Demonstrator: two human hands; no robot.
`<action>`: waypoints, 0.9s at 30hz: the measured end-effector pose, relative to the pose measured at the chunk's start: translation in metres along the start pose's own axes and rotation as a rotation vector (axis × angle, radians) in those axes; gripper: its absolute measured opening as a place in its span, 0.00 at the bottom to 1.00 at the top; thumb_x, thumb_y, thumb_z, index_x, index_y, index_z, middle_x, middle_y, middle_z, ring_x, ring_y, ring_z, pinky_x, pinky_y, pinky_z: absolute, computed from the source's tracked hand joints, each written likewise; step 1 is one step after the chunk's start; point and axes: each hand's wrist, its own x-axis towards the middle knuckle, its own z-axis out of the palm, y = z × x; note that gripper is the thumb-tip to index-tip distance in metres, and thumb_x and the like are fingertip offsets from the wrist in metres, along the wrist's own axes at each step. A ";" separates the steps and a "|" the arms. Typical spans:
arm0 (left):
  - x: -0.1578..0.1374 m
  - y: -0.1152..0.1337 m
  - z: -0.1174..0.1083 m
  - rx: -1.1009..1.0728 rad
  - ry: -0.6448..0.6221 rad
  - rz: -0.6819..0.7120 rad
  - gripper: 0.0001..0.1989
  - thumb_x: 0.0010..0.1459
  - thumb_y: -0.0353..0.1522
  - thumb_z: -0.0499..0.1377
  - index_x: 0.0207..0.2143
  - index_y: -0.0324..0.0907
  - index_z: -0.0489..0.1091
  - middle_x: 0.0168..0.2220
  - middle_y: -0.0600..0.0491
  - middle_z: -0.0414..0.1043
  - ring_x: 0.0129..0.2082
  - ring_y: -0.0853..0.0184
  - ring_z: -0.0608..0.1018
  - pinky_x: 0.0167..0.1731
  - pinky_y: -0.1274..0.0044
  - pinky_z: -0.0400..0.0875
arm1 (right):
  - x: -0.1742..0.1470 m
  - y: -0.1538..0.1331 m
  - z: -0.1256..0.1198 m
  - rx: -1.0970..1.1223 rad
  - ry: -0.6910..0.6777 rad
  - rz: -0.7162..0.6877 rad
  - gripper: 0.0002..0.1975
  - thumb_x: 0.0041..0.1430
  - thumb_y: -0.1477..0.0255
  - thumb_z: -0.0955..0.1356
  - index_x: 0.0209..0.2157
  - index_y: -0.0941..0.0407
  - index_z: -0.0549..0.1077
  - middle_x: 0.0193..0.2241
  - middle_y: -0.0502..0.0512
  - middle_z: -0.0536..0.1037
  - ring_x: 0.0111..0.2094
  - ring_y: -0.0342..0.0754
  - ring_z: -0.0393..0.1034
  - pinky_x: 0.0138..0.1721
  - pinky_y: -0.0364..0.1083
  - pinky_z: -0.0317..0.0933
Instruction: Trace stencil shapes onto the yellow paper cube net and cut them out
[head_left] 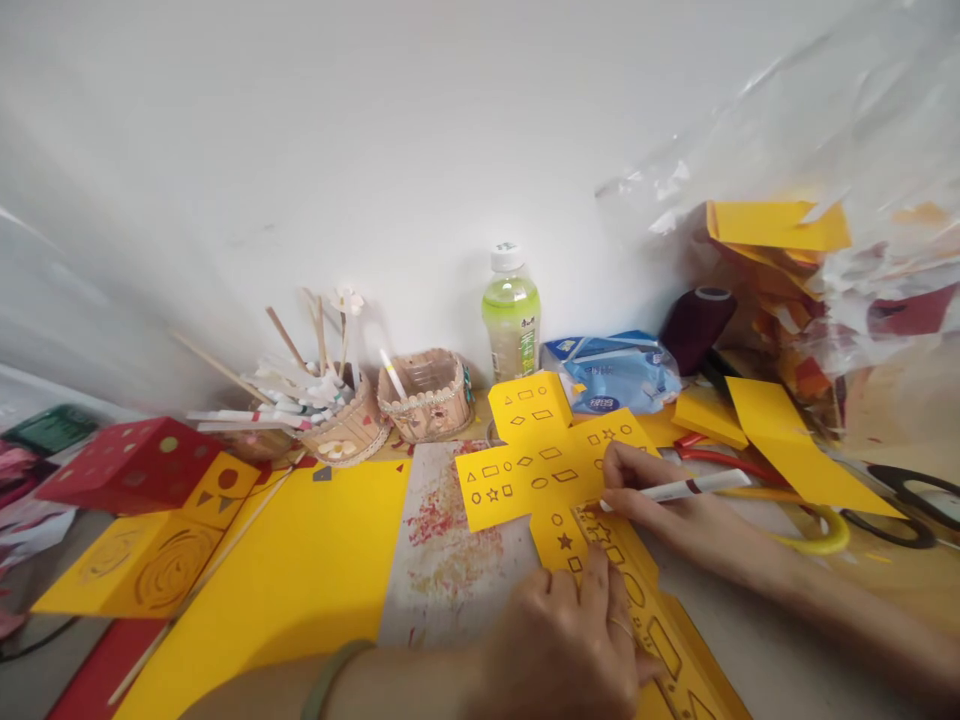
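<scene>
A yellow card cut-out, shaped like an unfolded box with flaps, lies in front of me with rows of small drawn shapes: stars, circles, triangles, rectangles. Over its lower right part rests a long see-through stencil ruler with larger shape outlines. My left hand presses on the stencil with fingers extended, thumb apart at its right edge. A white marker is pinched in my right hand, its tip low at the card near the stencil's upper end.
Left of the card lies a yellow sheet with a thin stick across it, beside a red dotted box. Behind stand marker baskets, a drink bottle and a wipes pack. Scissors and plastic-bagged scraps lie right.
</scene>
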 end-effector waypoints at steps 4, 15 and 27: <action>0.002 -0.002 -0.001 0.019 -0.022 0.003 0.26 0.67 0.43 0.46 0.39 0.30 0.74 0.38 0.37 0.77 0.19 0.68 0.73 0.15 0.77 0.64 | -0.001 -0.004 0.000 0.007 0.002 -0.007 0.09 0.54 0.68 0.62 0.23 0.53 0.57 0.21 0.46 0.60 0.24 0.43 0.55 0.24 0.44 0.52; 0.003 -0.004 0.002 0.020 -0.056 -0.065 0.34 0.66 0.49 0.42 0.38 0.29 0.76 0.39 0.40 0.77 0.17 0.66 0.73 0.12 0.76 0.63 | -0.004 0.000 0.002 0.052 0.027 -0.003 0.09 0.55 0.68 0.62 0.24 0.53 0.57 0.22 0.46 0.61 0.25 0.43 0.55 0.25 0.44 0.52; 0.000 -0.007 0.003 0.022 -0.038 0.001 0.33 0.65 0.49 0.45 0.35 0.28 0.76 0.38 0.36 0.77 0.17 0.66 0.74 0.11 0.77 0.63 | -0.004 0.001 0.005 0.166 0.087 0.032 0.08 0.53 0.67 0.63 0.23 0.53 0.59 0.22 0.46 0.64 0.26 0.44 0.58 0.26 0.45 0.53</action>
